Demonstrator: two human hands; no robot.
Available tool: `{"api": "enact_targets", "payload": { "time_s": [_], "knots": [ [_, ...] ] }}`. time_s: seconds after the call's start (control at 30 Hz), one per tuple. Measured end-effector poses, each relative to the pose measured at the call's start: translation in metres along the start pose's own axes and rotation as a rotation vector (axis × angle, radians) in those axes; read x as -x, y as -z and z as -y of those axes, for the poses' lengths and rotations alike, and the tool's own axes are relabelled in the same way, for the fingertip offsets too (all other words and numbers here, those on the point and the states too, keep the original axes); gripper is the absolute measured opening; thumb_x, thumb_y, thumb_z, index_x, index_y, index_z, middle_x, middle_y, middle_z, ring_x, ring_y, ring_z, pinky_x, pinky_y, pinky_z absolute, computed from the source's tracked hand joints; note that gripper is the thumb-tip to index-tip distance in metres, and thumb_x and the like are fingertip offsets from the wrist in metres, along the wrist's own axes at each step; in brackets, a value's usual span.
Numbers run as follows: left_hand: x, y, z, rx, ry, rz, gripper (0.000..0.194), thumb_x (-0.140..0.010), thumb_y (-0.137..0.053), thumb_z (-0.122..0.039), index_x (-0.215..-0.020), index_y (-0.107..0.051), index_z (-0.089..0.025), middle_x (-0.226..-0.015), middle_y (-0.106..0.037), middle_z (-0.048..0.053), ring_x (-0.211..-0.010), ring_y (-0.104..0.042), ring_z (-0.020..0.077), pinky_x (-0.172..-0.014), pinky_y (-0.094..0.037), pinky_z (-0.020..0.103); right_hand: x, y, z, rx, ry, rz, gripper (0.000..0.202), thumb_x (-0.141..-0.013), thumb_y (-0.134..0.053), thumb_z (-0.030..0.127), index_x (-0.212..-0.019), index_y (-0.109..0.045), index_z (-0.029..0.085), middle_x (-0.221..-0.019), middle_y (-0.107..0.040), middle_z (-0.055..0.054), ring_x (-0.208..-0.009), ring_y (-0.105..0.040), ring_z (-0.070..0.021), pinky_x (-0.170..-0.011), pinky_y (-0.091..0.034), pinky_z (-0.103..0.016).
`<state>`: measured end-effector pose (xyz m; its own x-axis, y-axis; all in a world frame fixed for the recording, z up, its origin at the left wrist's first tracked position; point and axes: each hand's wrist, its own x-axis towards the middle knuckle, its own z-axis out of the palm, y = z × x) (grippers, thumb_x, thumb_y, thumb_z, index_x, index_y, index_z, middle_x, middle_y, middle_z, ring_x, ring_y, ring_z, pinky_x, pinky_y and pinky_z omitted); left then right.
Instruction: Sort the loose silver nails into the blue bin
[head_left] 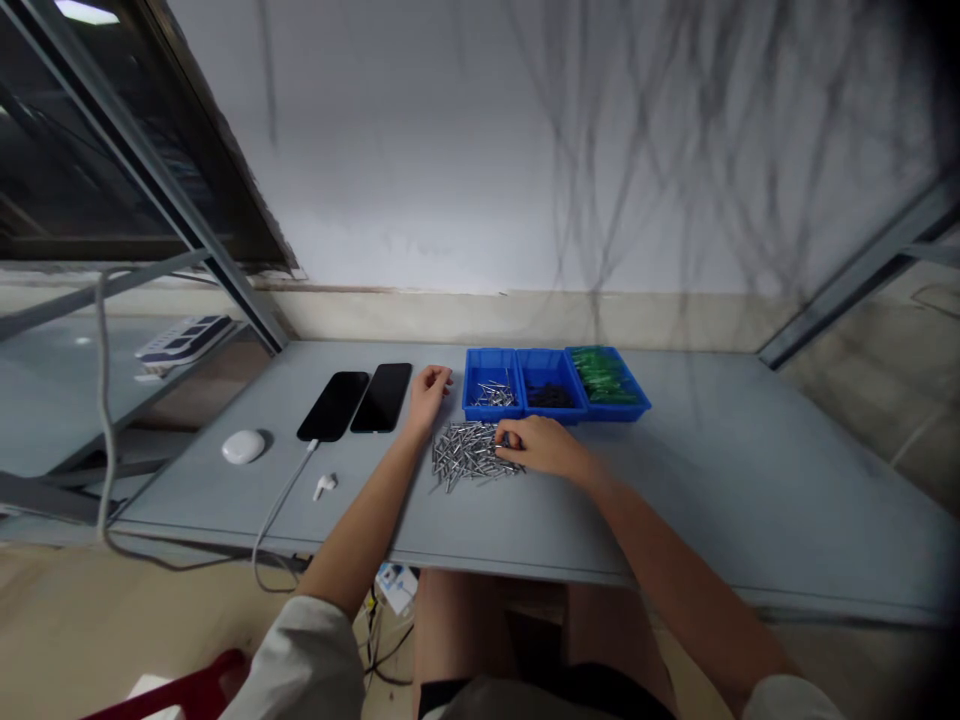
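- Nearest the camera were the person's pale sleeves (300,655) and bare thighs (461,625), at 6 o'clock.
- The right hand (538,445) rested with curled fingers on the 3 o'clock edge of the metal pile (466,455); whether it gripped a piece, I could not tell.
- The left hand (430,388) lay loosely bent at 11 o'clock from the pile; whether it held anything was unclear.
- The pile lay on the table: slim, shiny, silvery pins pointing every way, a few straying at the 7 o'clock edge.
- Three blue bins stood beyond it: one with similar pins (495,393) towards 12 o'clock, one with dark pieces (550,395) at 1, one full of green pieces (600,375) at 2.
- Two dark phones (334,405) lay at 10 o'clock, a white case (244,446) at 9, an earbud (325,486) at 8.
- The table (712,480) was smooth and grey-blue.
- Behind it, at 12 o'clock, rose a pale wall (420,150), dark-streaked towards 1; a dark window (112,130) stood at 10.
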<state>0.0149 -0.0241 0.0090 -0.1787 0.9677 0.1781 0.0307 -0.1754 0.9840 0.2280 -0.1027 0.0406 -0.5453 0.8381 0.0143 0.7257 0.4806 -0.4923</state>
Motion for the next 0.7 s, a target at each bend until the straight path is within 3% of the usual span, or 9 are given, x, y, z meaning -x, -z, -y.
{"api": "enact_targets", "payload": {
  "time_s": [0.7],
  "knots": [
    [-0.0006, 0.0012, 0.0020, 0.011, 0.001, -0.003, 0.026, -0.071, -0.065, -0.043, -0.074, -0.061, -0.018, -0.065, -0.057, 0.000, -0.054, -0.048, 0.0100, -0.055, -0.038, 0.024, 0.0014, 0.0017, 0.0054, 0.033, -0.055, 0.028, 0.005, -0.085, -0.056, 0.022, -0.086, -0.062, 0.023, -0.068, -0.063, 0.002, -0.062, -0.053, -0.0129, -0.053, -0.022, -0.024]
  ]
}}
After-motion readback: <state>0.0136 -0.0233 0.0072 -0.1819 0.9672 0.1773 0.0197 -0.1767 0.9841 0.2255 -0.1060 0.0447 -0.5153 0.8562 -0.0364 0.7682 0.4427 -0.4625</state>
